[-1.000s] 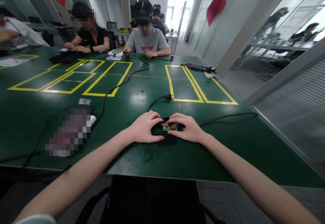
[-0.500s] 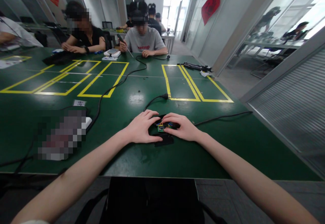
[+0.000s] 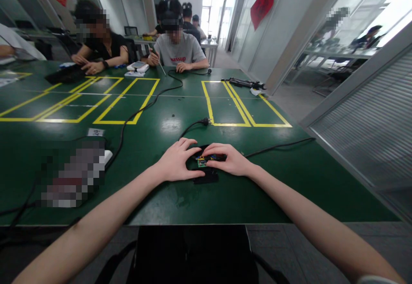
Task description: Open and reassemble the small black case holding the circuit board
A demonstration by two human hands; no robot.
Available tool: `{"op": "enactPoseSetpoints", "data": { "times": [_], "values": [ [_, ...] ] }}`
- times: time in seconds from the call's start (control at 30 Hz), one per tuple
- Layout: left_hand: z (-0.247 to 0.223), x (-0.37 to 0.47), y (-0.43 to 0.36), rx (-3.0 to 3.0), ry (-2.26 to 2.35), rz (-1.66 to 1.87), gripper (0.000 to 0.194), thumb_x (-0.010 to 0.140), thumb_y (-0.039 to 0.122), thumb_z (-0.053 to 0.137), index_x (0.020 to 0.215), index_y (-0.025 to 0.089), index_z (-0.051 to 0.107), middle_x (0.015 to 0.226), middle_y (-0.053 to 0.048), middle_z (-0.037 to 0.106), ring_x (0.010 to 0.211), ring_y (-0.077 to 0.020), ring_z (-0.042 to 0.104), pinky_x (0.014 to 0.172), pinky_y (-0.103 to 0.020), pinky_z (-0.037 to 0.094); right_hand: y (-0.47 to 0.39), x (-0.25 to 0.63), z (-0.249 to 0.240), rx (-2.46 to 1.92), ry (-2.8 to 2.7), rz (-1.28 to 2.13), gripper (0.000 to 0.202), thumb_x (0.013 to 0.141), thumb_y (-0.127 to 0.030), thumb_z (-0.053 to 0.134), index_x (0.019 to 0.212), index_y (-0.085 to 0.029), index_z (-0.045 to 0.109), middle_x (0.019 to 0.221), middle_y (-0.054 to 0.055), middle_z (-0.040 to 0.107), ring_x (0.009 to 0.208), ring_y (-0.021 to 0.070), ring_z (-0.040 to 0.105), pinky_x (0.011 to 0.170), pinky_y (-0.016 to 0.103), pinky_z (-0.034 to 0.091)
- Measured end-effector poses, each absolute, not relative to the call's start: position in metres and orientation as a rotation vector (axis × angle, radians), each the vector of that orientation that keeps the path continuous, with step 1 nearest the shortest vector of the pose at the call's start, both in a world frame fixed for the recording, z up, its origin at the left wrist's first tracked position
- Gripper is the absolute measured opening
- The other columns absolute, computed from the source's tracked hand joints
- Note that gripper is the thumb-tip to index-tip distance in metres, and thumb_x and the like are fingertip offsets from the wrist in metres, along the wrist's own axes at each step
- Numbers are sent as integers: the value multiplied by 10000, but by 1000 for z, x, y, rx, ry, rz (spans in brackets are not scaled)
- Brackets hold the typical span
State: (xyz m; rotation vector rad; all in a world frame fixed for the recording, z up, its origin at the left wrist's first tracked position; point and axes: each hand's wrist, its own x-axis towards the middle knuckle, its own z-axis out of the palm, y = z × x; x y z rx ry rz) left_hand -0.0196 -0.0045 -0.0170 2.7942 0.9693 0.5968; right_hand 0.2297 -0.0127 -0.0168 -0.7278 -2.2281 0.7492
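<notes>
A small green circuit board [image 3: 202,163] with an orange ring-shaped part lies in or on a black housing between my hands. My left hand [image 3: 176,162] is at its left, fingers spread around the housing's edge, thumb pointing right. From the right, my right hand [image 3: 232,160] reaches over the housing, its fingertips and thumb at the board's right part. Whether those fingers pinch a piece is hidden. A flat black piece [image 3: 206,177] rests on the green table just below the board, near my left thumb.
A black cable with a plug [image 3: 205,121] lies beyond my hands. Another cable [image 3: 280,146] runs right. At left are a blurred device [image 3: 77,172] and a paper label [image 3: 95,132]. Two people sit across the table [image 3: 154,206], near a black tool [image 3: 246,83].
The whole view has shifted slightly, so the table's things appear further left. My right fingers have moved a little over the board; my left hand keeps nearly the same pose.
</notes>
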Motion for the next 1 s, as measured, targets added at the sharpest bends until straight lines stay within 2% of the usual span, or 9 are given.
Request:
{"op": "enactPoseSetpoints", "data": {
  "times": [0.23,0.37,0.5,0.63,0.73,0.87,1.0],
  "values": [
    [-17,-19,-4,2795,994,567,705,812,647,770,1316,165,669,1403,-191,586,1302,-373,528,1097,-564,486,-12,228,-26,-842,-2284,586,208,945,-347,726,1108,-220,757,1131,89,748,1022,224,731,928,366,580],
    [-16,-20,-3,2779,981,601,561,852,564,758,1253,178,689,1384,-177,586,1289,-361,535,1078,-551,499,-13,227,-28,-918,-2267,508,245,919,-371,752,1112,-220,744,1110,81,741,986,225,735,892,360,582],
    [-16,-19,-3,2737,1008,627,417,891,482,723,1185,186,707,1311,-160,598,1227,-337,570,1034,-521,536,-15,227,-25,-851,-2321,501,371,846,-395,820,1160,-217,735,1142,83,729,1001,229,732,894,353,584],
    [-17,-20,-2,2709,1041,672,412,910,495,699,1186,189,707,1323,-162,566,1188,-332,594,995,-512,562,-14,226,-28,-963,-2318,401,285,889,-358,773,1144,-232,752,1138,78,735,983,222,740,860,341,588],
    [-16,-23,-1,2684,1055,748,365,942,453,661,1203,201,695,1368,-152,534,1168,-300,618,958,-454,578,-12,226,-30,-1023,-2298,352,292,894,-358,767,1158,-235,750,1141,78,742,992,230,742,853,341,589],
    [-14,-26,1,2631,1074,767,251,972,357,609,1160,214,694,1230,-92,605,969,-212,683,794,-328,580,-12,225,-28,-1017,-2266,341,318,909,-376,746,1193,-233,736,1146,79,738,974,222,735,809,324,587],
    [-11,-27,2,2637,1046,732,158,991,307,587,1009,204,706,985,-33,674,792,-164,670,693,-269,519,-11,229,-23,-1025,-2215,286,261,940,-365,692,1147,-213,735,1121,87,732,888,198,715,735,298,559]
  ]
}}
